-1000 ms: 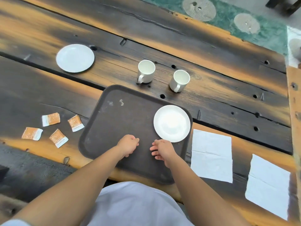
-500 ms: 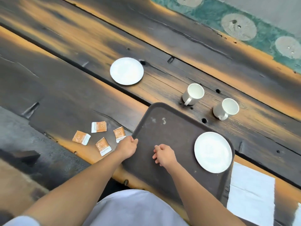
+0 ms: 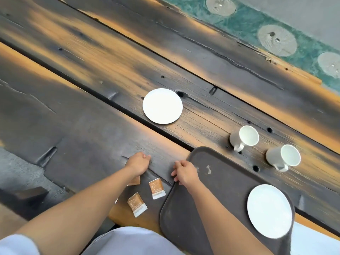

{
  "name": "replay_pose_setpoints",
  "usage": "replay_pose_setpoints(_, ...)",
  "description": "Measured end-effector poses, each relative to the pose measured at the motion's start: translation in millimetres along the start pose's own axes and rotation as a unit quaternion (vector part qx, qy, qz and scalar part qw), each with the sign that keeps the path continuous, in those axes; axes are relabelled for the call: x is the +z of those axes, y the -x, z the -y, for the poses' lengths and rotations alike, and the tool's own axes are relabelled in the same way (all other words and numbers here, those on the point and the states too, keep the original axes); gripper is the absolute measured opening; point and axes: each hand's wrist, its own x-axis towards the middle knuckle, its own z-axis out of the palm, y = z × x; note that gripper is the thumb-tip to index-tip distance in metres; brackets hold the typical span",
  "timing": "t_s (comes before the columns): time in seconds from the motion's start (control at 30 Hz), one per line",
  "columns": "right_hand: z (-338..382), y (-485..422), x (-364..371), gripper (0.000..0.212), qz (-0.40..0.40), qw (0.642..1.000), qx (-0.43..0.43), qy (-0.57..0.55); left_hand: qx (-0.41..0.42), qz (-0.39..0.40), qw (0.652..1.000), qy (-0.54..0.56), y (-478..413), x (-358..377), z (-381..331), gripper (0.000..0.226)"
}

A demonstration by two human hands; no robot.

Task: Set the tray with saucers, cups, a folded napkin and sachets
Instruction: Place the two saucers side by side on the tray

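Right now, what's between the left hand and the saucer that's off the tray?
Only bare table wood lies between the left hand and that saucer, crossed by a dark plank gap; head view shows it.

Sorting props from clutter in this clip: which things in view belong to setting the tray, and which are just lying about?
Job: tray; saucer on it; saucer on the table; left cup; right cup; sachets; napkin, partly in view.
Lying about: green mat with round discs; dark block at lower left.
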Motion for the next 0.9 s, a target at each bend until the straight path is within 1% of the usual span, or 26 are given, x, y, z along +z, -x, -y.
replay_pose_setpoints(0.2,42.0,-39.2,-6.7,0.033,-0.005,1.0,0.01,-0.016,-0.007,0.001,0.999,0.043,-43.3,-35.4,-17.6,0.032)
replay_pose_setpoints(0.3,60.3,-61.2,-12.7,0.031,-0.009,0.999,0.016,-0.034,-0.013,0.002,0.997,0.08,-68.8,-48.7,-31.3,0.035)
replay_pose_setpoints(0.5,84.1,-106.1,-26.4,0.027,-0.023,0.999,0.036,-0.032,-0.018,-0.055,0.993,0.107,-117.9,-70.7,-56.3,0.039)
replay_pose_setpoints(0.63,98.9,-129.1,-28.6,0.033,-0.029,0.998,0.048,-0.031,-0.025,-0.079,0.985,0.152,-142.3,-79.1,-66.0,0.046)
replay_pose_setpoints(0.77,110.9,-144.9,-22.3,0.042,-0.015,0.994,0.055,-0.09,-0.017,-0.071,0.989,0.131,-157.2,-79.0,-72.5,0.061)
replay_pose_setpoints(0.9,112.5,-151.2,-13.8,0.037,-0.034,0.99,0.057,-0.124,0.012,-0.059,0.993,0.106,-166.4,-78.4,-68.0,0.053)
